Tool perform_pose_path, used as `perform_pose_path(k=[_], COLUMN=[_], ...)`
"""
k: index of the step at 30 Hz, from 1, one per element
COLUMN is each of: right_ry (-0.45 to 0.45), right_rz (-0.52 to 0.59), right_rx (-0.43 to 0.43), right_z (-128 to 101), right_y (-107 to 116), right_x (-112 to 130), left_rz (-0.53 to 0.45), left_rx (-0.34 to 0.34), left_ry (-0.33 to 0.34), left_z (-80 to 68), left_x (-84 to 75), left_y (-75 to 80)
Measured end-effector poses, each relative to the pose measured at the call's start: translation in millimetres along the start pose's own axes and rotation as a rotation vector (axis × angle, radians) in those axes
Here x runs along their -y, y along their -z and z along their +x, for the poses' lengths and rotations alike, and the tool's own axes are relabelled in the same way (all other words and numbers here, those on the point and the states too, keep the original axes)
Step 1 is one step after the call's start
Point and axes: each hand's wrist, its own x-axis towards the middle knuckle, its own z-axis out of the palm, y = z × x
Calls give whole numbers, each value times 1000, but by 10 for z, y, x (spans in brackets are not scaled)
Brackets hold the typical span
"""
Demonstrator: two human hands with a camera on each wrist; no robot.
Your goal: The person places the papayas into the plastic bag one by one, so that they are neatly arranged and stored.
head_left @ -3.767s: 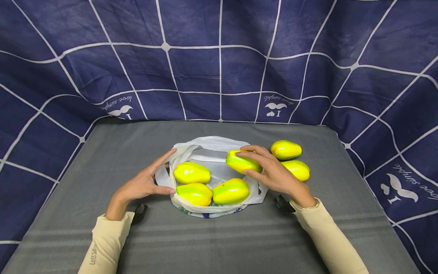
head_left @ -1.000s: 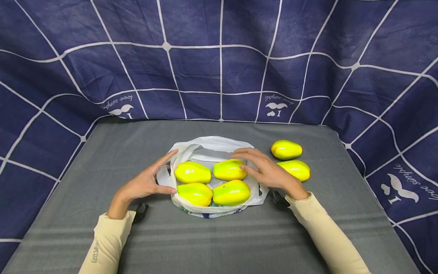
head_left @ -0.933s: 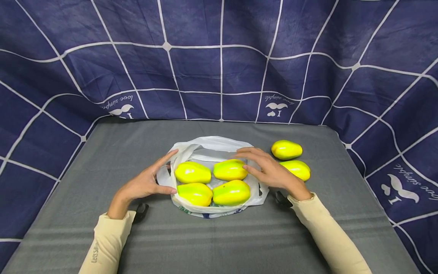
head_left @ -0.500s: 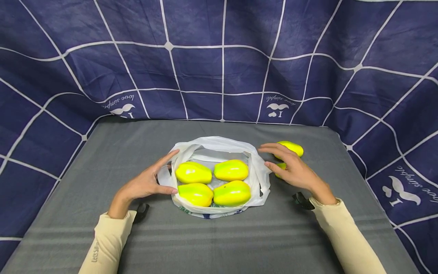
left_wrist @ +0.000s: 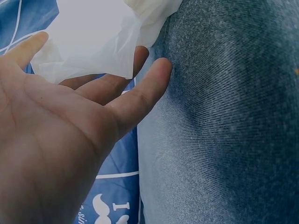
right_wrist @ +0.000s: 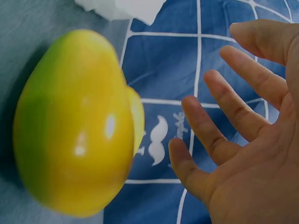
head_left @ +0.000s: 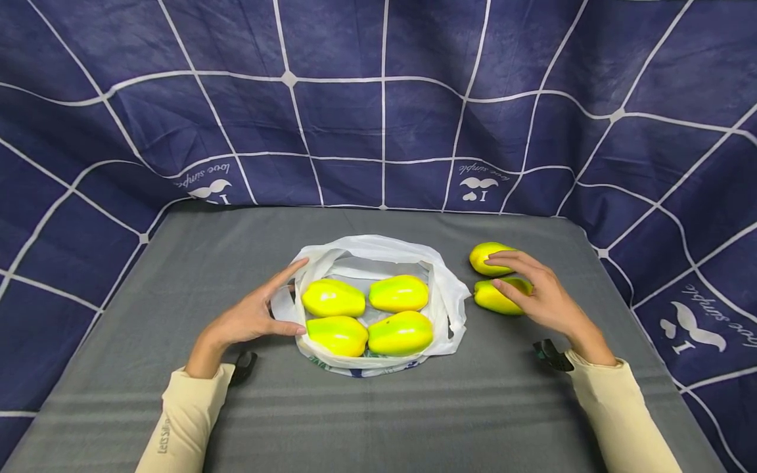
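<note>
A white plastic bag [head_left: 384, 247] lies with its mouth spread wide, and several yellow-green papayas [head_left: 399, 293] rest inside in two rows. My left hand [head_left: 251, 315] is at the bag's left rim, thumb and fingers apart. In the left wrist view the bag's thin film [left_wrist: 93, 42] lies against those extended fingers. To the right of the bag, my right hand [head_left: 541, 295] hovers above a papaya [head_left: 495, 299], which it partly covers. A second loose papaya [head_left: 483, 257] sits just behind. The right wrist view has the spread fingers [right_wrist: 238, 109] apart from the nearer papaya [right_wrist: 74, 126].
Grey cloth [head_left: 367, 420] covers the table. A dark blue curtain [head_left: 331, 118] with white grid lines hangs behind and along both sides. Black straps [head_left: 552, 355] sit at the wrists.
The right hand lowered a papaya into the bag's back right, let go of it and moved right over the loose papayas. The left hand stayed at the bag's rim.
</note>
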Motion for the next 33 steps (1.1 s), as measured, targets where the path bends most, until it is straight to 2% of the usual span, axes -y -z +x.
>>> perform_pose_path(k=[9, 20, 27, 33], right_ry=[-16, -119, -138, -144], right_rz=[-1, -23, -21, -24], right_rx=[-24, -21, -30, -21], right_z=[-176, -339, -391, -408], right_y=[49, 46, 35, 24], right_x=[-166, -296, -312, -326], left_rz=[14, -17, -37, -14], left_rx=[-3, 13, 21, 14], left_ry=[8, -1, -9, 0], left_z=[-13, -5, -7, -7], left_x=[-14, -5, 5, 3], left_y=[5, -1, 0, 2])
